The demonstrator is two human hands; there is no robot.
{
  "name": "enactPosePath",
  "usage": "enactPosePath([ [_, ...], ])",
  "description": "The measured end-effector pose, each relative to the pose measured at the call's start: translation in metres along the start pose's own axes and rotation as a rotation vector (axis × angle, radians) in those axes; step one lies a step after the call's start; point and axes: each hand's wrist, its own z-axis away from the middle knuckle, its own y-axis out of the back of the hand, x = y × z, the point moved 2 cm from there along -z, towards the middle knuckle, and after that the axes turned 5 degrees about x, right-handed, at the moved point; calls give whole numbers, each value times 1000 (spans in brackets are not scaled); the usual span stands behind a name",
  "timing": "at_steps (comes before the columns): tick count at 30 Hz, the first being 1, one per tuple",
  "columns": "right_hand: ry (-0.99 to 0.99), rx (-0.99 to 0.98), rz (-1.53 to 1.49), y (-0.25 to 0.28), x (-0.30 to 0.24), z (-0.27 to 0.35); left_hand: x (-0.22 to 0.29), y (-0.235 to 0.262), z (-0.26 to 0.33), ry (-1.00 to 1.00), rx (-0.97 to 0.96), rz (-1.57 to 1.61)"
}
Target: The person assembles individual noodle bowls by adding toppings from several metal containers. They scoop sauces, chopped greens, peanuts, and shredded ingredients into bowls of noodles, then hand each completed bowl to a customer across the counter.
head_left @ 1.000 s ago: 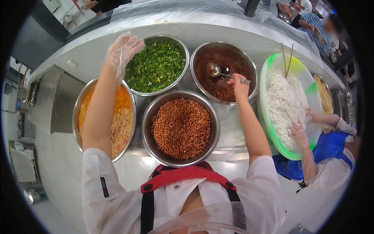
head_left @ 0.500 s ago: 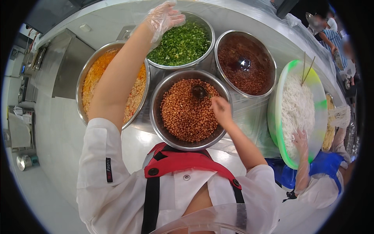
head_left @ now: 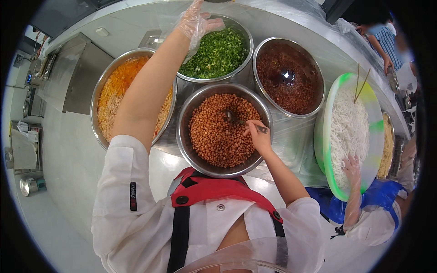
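My right hand is closed round the handle of a small metal ladle. The ladle's bowl is partly sunk in reddish-brown nuts that look like peanuts, which fill much of a steel bowl in front of me. My left hand, in a clear plastic glove, reaches far forward over the left edge of a steel bowl of chopped green onions. Its fingers are spread and hold nothing visible. Close beyond them, a dark rim is cut off by the top edge.
Under my left arm stands a bowl of orange and pale chopped food. A bowl of dark red oily sauce is at the far right. Further right, a co-worker's gloved hand rests on white noodles in a green-and-white basin with chopsticks.
The ladle has gone down into the nuts, its handle now lying lower in my right hand. A dark rim has appeared by my left hand. The co-worker's other hand no longer lifts noodles.
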Motion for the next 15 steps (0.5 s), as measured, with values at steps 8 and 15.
enactPosePath([
  [8,-80,24,-208,22,-7,-6,-7,-4,13,-144,79,96],
  [15,-142,87,-221,55,-64,-5,-12,56,54,-226,102,-63],
])
